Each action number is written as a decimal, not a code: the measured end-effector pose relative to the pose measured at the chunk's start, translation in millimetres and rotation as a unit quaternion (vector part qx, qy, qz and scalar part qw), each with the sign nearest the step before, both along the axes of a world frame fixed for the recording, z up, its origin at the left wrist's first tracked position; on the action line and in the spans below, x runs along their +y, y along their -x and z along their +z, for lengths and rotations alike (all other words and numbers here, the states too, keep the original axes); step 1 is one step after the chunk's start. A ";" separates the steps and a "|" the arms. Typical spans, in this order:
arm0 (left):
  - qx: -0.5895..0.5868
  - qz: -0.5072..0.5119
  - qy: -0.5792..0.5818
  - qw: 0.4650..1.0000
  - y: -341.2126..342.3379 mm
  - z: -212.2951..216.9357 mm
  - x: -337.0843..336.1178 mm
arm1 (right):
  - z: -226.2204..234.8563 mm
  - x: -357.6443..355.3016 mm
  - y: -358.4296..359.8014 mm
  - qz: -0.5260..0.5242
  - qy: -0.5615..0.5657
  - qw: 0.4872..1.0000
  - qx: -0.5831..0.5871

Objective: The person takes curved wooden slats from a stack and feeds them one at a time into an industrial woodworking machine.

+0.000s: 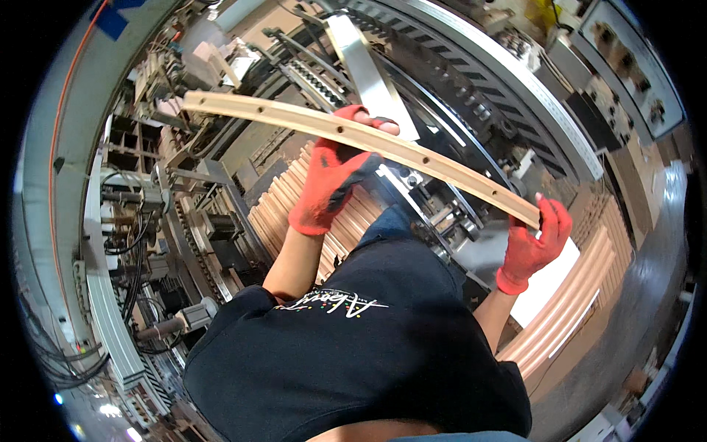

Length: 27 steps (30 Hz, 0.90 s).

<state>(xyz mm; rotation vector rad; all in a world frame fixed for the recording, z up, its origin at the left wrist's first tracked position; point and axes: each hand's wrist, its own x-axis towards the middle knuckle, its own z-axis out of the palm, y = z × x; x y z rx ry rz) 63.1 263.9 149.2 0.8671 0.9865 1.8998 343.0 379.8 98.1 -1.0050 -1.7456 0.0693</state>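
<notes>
A long, light wooden strip (383, 145) with several dark holes along its face is held up in front of me, slanting down from far left to near right. My left hand (329, 177), in a red glove with dark grey patches, grips it near the middle; the thumb is on the near side and some bare fingertips show beyond the far edge. The right end of the strip is pinched in my right hand (536, 247), also gloved in red. Part of the left fingers is hidden behind the wood.
Stacked wooden strips (276, 214) lie below my left forearm, and more wooden strips (567, 309) are piled at the right beside a white sheet (545, 291). Machinery with rails and a chain (313, 82) spans the far side. A control panel (633, 62) stands far right.
</notes>
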 end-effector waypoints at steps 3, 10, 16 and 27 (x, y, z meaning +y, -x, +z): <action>-0.023 -0.008 -0.005 1.000 -1.6 4.3 -5.7 | 12.4 -2.8 -2.0 -0.012 -0.018 0.999 0.027; -0.039 -0.024 -0.038 0.998 -3.2 9.9 -10.2 | 26.3 -13.4 -6.1 -0.043 -0.077 0.996 0.025; -0.068 -0.042 -0.060 0.995 4.3 6.6 -13.2 | 31.1 -17.1 -1.9 -0.062 -0.104 0.992 0.044; -0.068 -0.059 -0.050 0.995 7.9 3.9 -15.4 | 33.6 -18.7 -2.3 -0.023 -0.129 0.986 0.100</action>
